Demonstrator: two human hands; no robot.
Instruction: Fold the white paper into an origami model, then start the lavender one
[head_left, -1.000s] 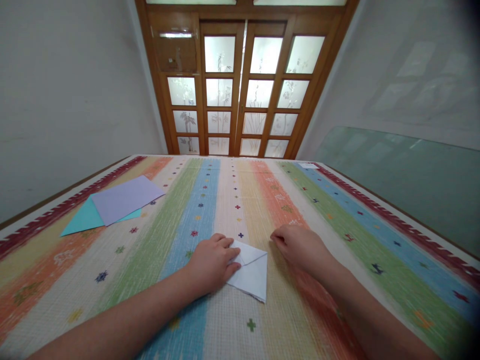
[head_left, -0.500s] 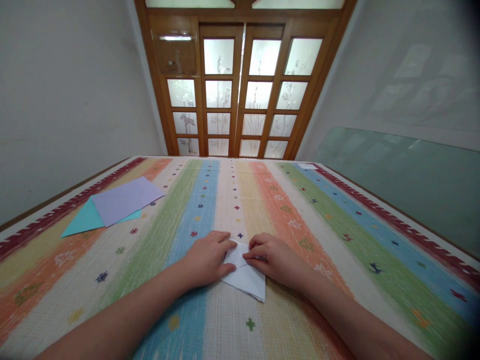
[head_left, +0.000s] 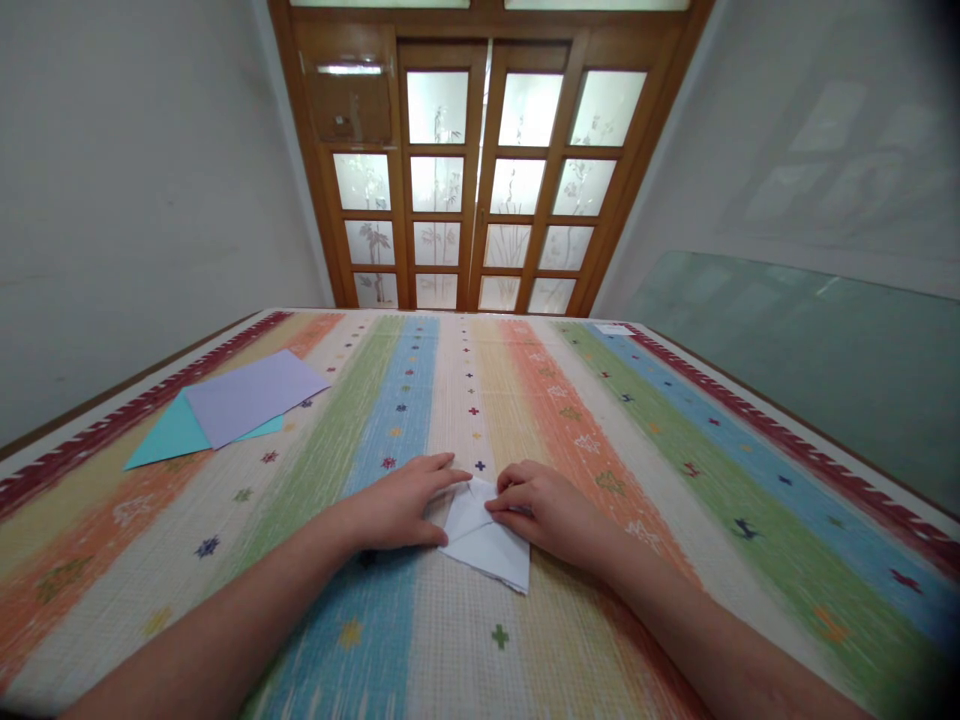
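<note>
A small folded piece of white paper (head_left: 487,548) lies on the striped cloth between my two hands, with a slanting crease or flap edge across it. My right hand (head_left: 544,508) pinches the paper's upper right part between thumb and fingers. On the other side, my left hand (head_left: 405,505) rests with thumb and fingers spread apart. Its thumb tip touches the paper's left edge and its fingertips reach the top corner. The underside of the paper is hidden.
The striped tablecloth (head_left: 360,410) covers the table. A purple sheet (head_left: 259,395) overlaps a turquoise sheet (head_left: 169,435) at the left. A small white slip (head_left: 615,329) lies at the far right. A greenish glass panel (head_left: 787,350) leans along the right wall. Wooden doors (head_left: 480,180) stand beyond.
My left hand has shifted a little left and opened wider, its thumb sliding from the middle of the paper to its left edge. My right hand keeps its pinch.
</note>
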